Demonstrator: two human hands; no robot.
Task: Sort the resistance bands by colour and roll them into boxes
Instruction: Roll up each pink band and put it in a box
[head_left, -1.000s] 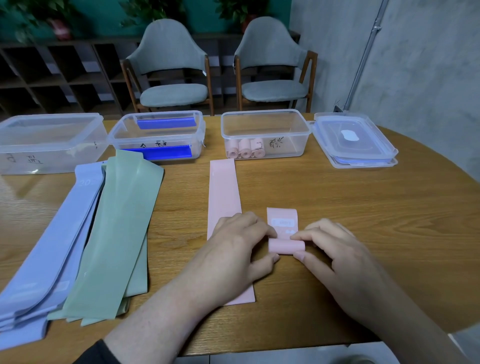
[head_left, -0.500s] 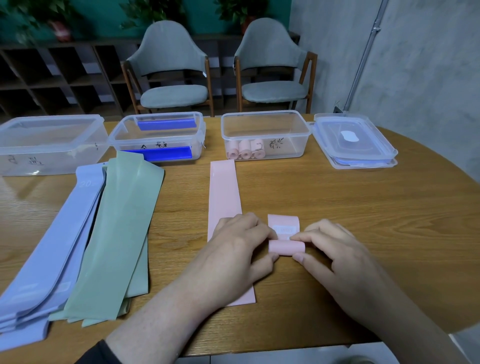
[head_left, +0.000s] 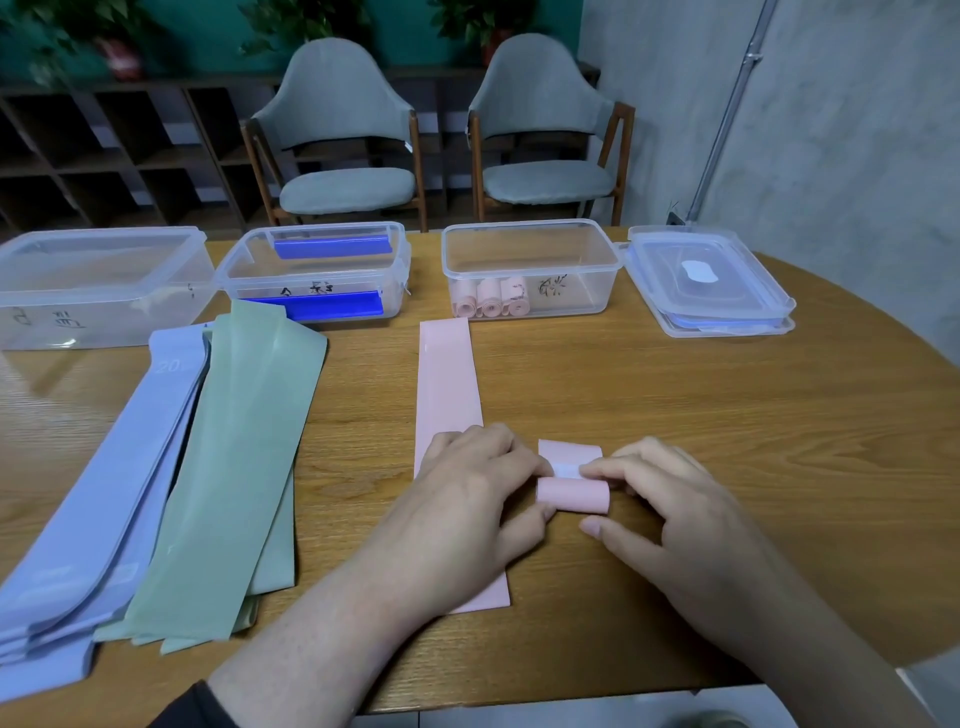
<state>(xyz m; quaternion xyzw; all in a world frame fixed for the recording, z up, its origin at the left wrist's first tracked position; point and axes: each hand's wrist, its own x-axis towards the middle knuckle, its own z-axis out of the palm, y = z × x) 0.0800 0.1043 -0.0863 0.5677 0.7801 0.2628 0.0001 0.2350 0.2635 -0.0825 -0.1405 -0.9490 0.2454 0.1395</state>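
A pink band roll lies on the table between my hands, with a short flat tail left beyond it. My left hand pinches its left end and my right hand pinches its right end. A second pink band lies flat to the left, partly under my left hand. The clear box behind holds three pink rolls. Green bands and lilac bands lie in piles at the left.
A clear box with blue strips and another clear box stand at the back left. Stacked lids lie at the back right. Two chairs stand behind the round wooden table.
The pink roll has grown and moved away from me; the flat tail beyond it has become shorter. Both hands stayed on the ends of the roll.
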